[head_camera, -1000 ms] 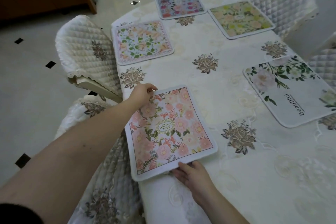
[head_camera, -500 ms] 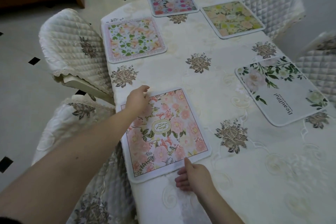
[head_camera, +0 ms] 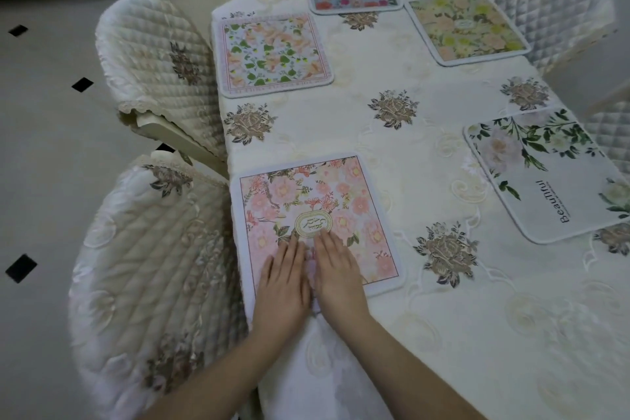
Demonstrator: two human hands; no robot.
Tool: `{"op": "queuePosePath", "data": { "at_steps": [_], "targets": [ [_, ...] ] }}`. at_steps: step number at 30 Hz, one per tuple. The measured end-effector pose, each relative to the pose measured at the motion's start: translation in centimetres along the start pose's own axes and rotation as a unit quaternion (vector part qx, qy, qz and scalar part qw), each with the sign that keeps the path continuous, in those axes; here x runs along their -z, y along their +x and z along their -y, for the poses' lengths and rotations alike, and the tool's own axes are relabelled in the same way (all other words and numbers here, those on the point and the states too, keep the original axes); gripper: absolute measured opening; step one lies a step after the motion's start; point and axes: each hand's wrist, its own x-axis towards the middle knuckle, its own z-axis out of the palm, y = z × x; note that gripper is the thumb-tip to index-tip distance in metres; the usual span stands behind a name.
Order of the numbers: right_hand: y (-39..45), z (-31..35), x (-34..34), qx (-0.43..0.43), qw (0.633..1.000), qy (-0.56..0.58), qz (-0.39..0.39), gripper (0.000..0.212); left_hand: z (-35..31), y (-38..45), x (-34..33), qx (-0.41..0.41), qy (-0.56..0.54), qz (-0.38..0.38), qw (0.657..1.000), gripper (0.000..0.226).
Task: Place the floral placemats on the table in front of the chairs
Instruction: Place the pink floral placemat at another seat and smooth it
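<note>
Head view shows both hands lying flat, palms down, side by side on the pink floral rectangular placemat (head_camera: 313, 215) at the desk's (head_camera: 426, 334) 7 o'clock edge, beside a quilted cream chair (head_camera: 150, 269). Left hand (head_camera: 284, 286) and right hand (head_camera: 335, 274) keep their fingers extended together, gripping nothing. Four other floral placemats lie toward 10, 12, 1 and 3 o'clock.

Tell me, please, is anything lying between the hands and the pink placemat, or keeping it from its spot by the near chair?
Nothing visible does. The left hand and right hand rest flat on the pink placemat, which already lies on the table beside the near chair.
</note>
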Motion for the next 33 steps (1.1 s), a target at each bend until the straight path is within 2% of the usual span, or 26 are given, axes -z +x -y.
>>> {"op": "queuePosePath", "data": {
  "at_steps": [3, 7, 11, 14, 18, 21, 25, 31, 33],
  "targets": [
    [-0.4, -0.4, -1.6, 0.026, 0.996, -0.075, 0.029, 0.057, 0.0, -0.9, -0.6, 0.01, 0.056, 0.006, 0.998, 0.057],
    [-0.5, -2.4, -0.9, 0.035, 0.994, -0.096, 0.025, 0.056, 1.4, -1.2, 0.0, -0.003, 0.074, 0.019, 0.997, 0.06],
    [-0.8, -7.4, 1.2, -0.022, 0.993, -0.115, -0.003, 0.062, 3.9, -2.1, 0.9, 0.021, 0.086, 0.026, 0.996, 0.067],
    [-1.0, -10.5, 2.8, -0.047, 0.992, -0.117, 0.009, 0.065, 5.1, -2.7, 1.8, 0.062, 0.085, 0.029, 0.994, 0.071],
    [-0.9, -11.2, 3.5, -0.061, 0.991, -0.116, 0.01, 0.073, 6.4, -3.6, 2.6, 0.095, 0.085, 0.022, 0.992, 0.074],
    [-0.6, -10.2, 3.4, -0.066, 0.992, -0.104, -0.022, 0.069, 6.4, -3.5, 3.3, 0.097, 0.101, 0.009, 0.99, 0.07],
    [1.2, -7.2, 3.1, -0.013, 0.996, -0.078, -0.044, 0.064, 5.4, -0.9, 5.0, 0.076, 0.091, -0.037, 0.992, 0.062],
    [7.6, -2.1, 2.4, 0.115, 0.991, -0.066, -0.022, 0.059, 3.7, 6.4, 6.0, 0.03, 0.08, -0.061, 0.994, 0.063],
    [10.2, -1.4, 1.9, 0.124, 0.99, -0.07, -0.014, 0.055, 3.7, 9.0, 5.6, 0.021, 0.077, -0.068, 0.994, 0.062]
  ]
}}
